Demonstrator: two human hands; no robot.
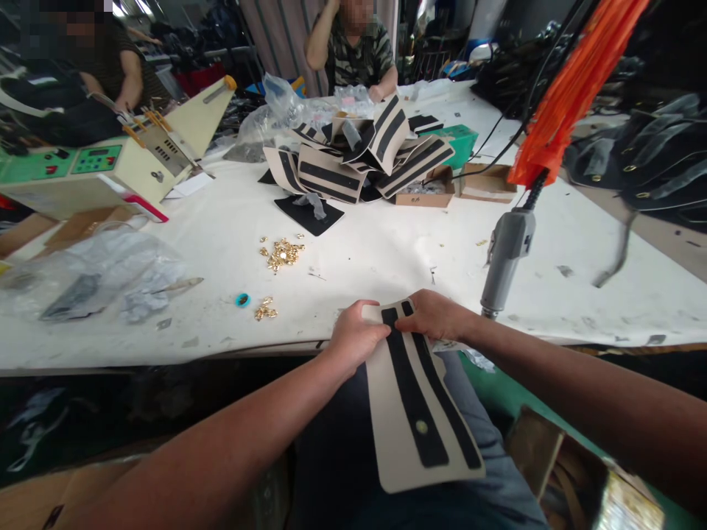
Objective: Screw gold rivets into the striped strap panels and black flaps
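Note:
Over my lap, at the table's front edge, I hold a beige panel [381, 434] with two black strips running along it. A small round metal piece [422, 427] shows near the lower end of one strip. My left hand [359, 331] grips the panel's upper left edge, thumb on top. On the upper right, my right hand [428, 316] pinches the same panel, its thumb close to the left one. The fingers beneath the panel are hidden. A grey electric screwdriver [507, 254] hangs to the right of my right hand, apart from it.
Small gold metal parts [283, 254] lie in piles, with a blue cap [242, 299] nearby. Farther back are stacked striped panels [331, 173], a cardboard box [425, 190] and a black piece [309, 215]. A machine [132, 169] stands left. Two people sit across the table.

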